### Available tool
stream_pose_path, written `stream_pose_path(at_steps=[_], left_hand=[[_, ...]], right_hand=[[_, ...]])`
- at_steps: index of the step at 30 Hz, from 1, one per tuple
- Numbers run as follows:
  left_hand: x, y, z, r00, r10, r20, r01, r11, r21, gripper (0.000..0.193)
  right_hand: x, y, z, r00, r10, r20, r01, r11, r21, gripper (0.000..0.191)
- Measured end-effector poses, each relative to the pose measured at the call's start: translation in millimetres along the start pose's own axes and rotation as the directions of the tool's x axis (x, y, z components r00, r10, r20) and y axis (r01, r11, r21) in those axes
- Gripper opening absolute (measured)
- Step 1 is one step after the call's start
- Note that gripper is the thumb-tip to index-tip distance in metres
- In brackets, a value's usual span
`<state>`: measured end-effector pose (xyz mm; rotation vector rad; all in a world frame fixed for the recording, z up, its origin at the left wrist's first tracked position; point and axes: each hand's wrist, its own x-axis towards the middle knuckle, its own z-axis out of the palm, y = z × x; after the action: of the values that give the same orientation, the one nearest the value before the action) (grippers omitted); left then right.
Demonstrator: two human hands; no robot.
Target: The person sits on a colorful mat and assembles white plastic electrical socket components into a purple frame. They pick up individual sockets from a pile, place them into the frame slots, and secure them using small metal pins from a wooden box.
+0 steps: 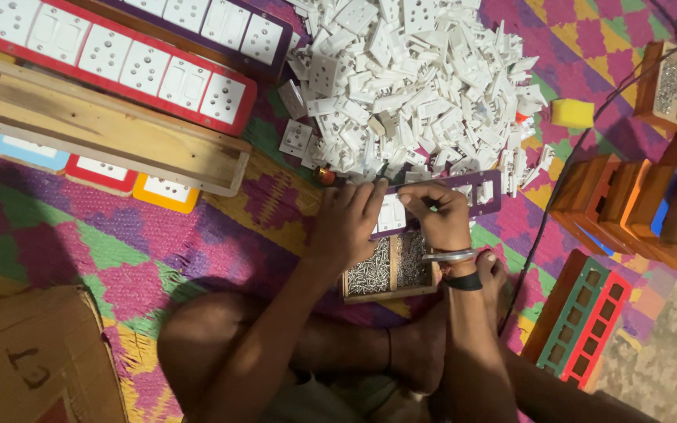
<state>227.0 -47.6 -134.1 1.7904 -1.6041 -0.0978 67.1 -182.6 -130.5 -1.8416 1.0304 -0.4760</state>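
The left hand lies flat, fingers pressing down the purple board on the mat, just above the screw box. The board looks light and stiff; hold it by its long edges. The right hand curls, pinching something small on it.

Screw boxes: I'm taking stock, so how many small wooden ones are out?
2: one under the hands, near the feet; another at the far right edge, by the yellow sponge. More may be hidden.
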Motion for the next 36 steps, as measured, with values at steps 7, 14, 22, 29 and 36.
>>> stream_pose_path(at_steps=[7, 14, 22, 29, 36], left_hand=[[-2.8, 0.3, 0.6, 0.999, 0.011, -0.042, -0.014, 0.998, -0.067, 0.09], [-5.1, 3.3, 7.8, 0.998, -0.007, -0.069, 0.001, 0.996, -0.085, 0.087], [-4.9, 2.5, 9.9, 1.0, -0.013, -0.028, 0.012, 0.999, -0.044, 0.091], [-7.6, 2.0, 7.2, 1.0, 0.013, 0.003, -0.013, 1.0, -0.006, 0.089], [-5.4, 0.1, 11.1, 1.0, -0.018, -0.025, 0.017, 0.998, -0.055, 0.09]], right_hand=[[0.7, -10.8, 4.5, 0.992, 0.094, -0.08, -0.104, 0.987, -0.122, 0.004], [0.5, -15.6, 3.8, 0.967, -0.244, -0.074, 0.191, 0.886, -0.422, 0.011], [-8.0, -32.0, 11.6, 0.979, -0.188, -0.083, 0.152, 0.932, -0.329, 0.017], [-4.1, -45.7, 8.9, 0.92, -0.375, 0.112, 0.375, 0.763, -0.526, 0.007], [3.4, -28.6, -6.0, 0.97, -0.244, 0.027, 0.24, 0.92, -0.31, 0.005]])
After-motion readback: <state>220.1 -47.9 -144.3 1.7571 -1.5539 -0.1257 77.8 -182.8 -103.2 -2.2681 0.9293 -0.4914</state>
